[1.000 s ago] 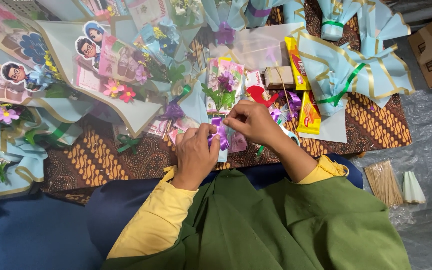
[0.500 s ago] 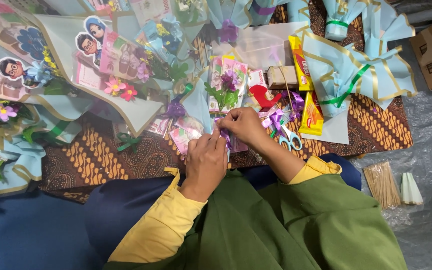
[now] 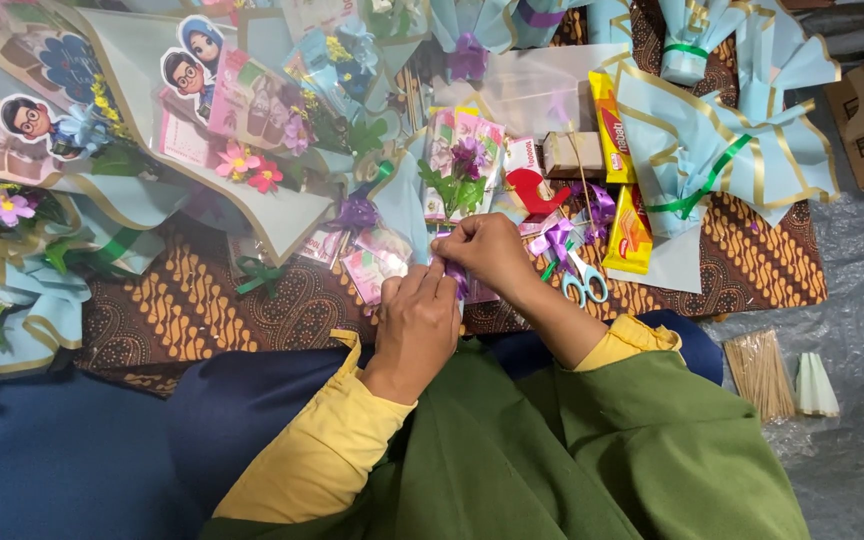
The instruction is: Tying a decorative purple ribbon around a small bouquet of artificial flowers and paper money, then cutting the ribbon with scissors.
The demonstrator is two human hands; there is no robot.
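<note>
Here, near the middle of the frame, two hands meet over a small purple ribbon (image 3: 455, 275). The left hand (image 3: 418, 325) comes up from the lower middle, with a yellow sleeve (image 3: 327, 445) behind it. Its fingers (image 3: 432, 285) are bent and pressed close together, and they touch the ribbon from below. The right hand (image 3: 492, 250) sits just above and to the right. Its fingers (image 3: 452, 238) are curled tight and pinch the top of the ribbon. Most of the ribbon is hidden by the hands, so only a little purple shows between them.

The ribbon is at the bottom of a small bouquet (image 3: 460, 165) with a purple flower and green leaves, wrapped in light blue paper. It lies just above the hands.

Just to the right of the right hand lie scissors (image 3: 582, 280) with light blue handles, next to a purple bow (image 3: 557, 238). Two yellow snack packets (image 3: 627, 230) lie a bit further right. A red tape holder (image 3: 537, 190) is above the bow.

In the upper left is a big bouquet (image 3: 202, 110) with cartoon faces and pink flowers. In the upper right is blue wrapping paper (image 3: 742, 140) with gold edges and a green ribbon. All of this lies on a brown patterned cloth (image 3: 192, 305). A bunch of thin wooden sticks (image 3: 760, 372) lies at the right, well apart from the hands.
</note>
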